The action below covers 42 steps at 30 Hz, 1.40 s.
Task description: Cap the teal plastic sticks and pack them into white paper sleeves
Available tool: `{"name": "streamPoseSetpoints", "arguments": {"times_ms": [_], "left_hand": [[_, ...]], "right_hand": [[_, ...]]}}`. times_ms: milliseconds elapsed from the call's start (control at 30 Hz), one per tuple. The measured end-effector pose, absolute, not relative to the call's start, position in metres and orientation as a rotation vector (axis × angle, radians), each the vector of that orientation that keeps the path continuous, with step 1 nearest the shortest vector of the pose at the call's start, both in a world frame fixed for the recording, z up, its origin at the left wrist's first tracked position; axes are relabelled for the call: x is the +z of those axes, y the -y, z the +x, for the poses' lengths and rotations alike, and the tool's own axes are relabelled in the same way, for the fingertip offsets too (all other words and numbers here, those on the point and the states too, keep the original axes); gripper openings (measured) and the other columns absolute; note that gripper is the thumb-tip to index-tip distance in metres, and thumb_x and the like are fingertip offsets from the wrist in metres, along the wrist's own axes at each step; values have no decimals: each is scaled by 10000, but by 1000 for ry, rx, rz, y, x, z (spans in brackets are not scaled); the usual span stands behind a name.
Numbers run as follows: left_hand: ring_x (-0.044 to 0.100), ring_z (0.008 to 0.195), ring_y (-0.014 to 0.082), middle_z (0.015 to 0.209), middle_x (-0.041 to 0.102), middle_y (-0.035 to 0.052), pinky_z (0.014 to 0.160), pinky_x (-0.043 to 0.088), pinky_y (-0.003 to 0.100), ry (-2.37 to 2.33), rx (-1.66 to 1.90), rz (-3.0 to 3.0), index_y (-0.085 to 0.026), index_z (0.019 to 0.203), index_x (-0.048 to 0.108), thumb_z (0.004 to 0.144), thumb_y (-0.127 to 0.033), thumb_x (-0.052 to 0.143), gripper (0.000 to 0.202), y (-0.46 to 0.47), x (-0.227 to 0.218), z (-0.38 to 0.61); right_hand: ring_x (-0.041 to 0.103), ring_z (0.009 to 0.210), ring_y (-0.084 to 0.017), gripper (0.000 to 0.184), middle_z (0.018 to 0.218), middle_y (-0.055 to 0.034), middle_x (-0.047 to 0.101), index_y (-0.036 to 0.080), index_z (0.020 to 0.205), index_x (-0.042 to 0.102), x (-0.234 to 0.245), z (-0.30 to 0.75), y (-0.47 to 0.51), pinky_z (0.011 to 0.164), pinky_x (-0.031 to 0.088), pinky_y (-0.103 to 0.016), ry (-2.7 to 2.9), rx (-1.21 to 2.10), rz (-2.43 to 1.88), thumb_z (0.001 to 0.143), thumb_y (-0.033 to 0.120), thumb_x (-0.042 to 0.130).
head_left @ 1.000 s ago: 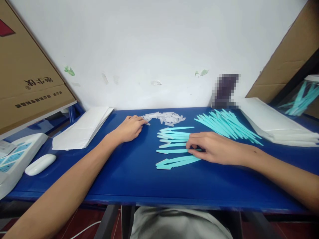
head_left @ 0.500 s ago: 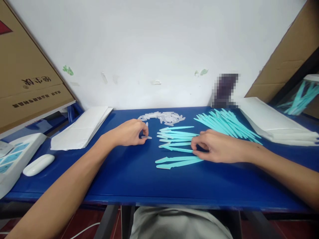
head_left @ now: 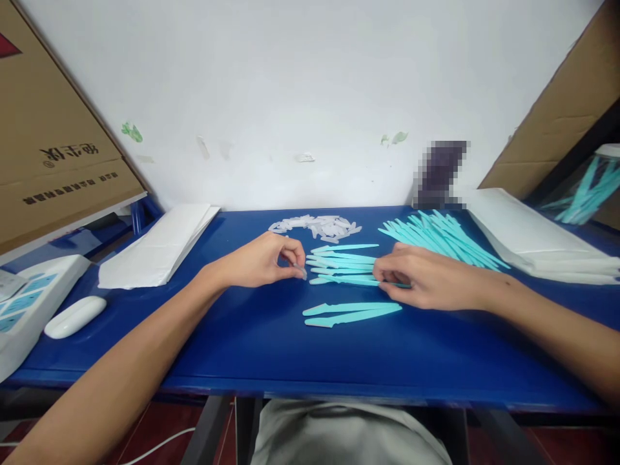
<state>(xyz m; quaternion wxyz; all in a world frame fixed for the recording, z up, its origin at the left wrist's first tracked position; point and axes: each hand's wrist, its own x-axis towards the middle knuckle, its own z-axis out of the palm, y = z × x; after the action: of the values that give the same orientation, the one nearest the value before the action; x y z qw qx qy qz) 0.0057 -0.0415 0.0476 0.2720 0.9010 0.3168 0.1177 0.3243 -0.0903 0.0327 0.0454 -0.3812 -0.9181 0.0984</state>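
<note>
My left hand (head_left: 259, 261) pinches a small clear plastic cap (head_left: 300, 270) just above the blue table (head_left: 252, 349). My right hand (head_left: 421, 278) grips one teal plastic stick (head_left: 349, 279) by its handle end, its tip pointing left toward the cap. That stick lies over a short row of teal sticks (head_left: 341, 259). Two more teal sticks (head_left: 351, 313) rest nearer me. A heap of clear caps (head_left: 317, 227) sits behind the left hand, and a larger pile of teal sticks (head_left: 443, 237) lies behind the right hand.
White paper bags lie at the left (head_left: 157, 245) and right (head_left: 527, 239). A white mouse (head_left: 75, 316) and a white device (head_left: 29, 300) sit at the left edge. Cardboard boxes lean at both sides (head_left: 53, 142). A clear jar of teal sticks (head_left: 588, 190) stands far right.
My left hand took a clear cap from the heap and carried it right toward the sticks. My right hand lifted one teal stick from the row and turned its tip toward the cap.
</note>
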Motion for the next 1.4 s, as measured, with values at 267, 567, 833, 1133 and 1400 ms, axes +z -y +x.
{"name": "streamPoseSetpoints", "arguments": {"times_ms": [267,567,833,1133,1400], "left_hand": [[587,644,125,787,735,38,600,422,250,-836,101,2565,-172,903,778,913,-328,656,199,39,43,4],[585,657,117,795,748,37,628,443,241,-769,130,2492,-184,850,822,893,-322,712,181,42,44,7],[610,672,131,789,742,44,632,459,254,-819,144,2518,-167,825,792,888,-333,710,196,42,37,12],[591,654,117,778,729,35,603,450,237,-814,159,2543,-156,813,775,881,-295,702,171,41,38,10],[555,626,99,758,685,18,588,420,230,-739,287,2589,-151,812,750,908,-264,666,171,47,25,23]], "right_hand": [[506,626,-137,121,761,-9,614,206,773,569,35,323,91,582,346,-272,2788,448,-1082,885,187,526],[543,674,-157,175,826,-34,640,202,907,653,28,322,89,618,370,-276,2751,387,-1081,955,252,493],[517,648,-134,122,788,-6,631,201,851,629,31,323,91,610,363,-265,2758,439,-1010,912,189,523],[542,679,-144,143,808,-17,638,202,864,650,32,325,90,626,374,-269,2761,419,-985,923,191,519],[535,658,-134,172,804,-24,595,186,902,664,24,318,94,605,384,-264,2699,297,-940,961,201,503]]}}
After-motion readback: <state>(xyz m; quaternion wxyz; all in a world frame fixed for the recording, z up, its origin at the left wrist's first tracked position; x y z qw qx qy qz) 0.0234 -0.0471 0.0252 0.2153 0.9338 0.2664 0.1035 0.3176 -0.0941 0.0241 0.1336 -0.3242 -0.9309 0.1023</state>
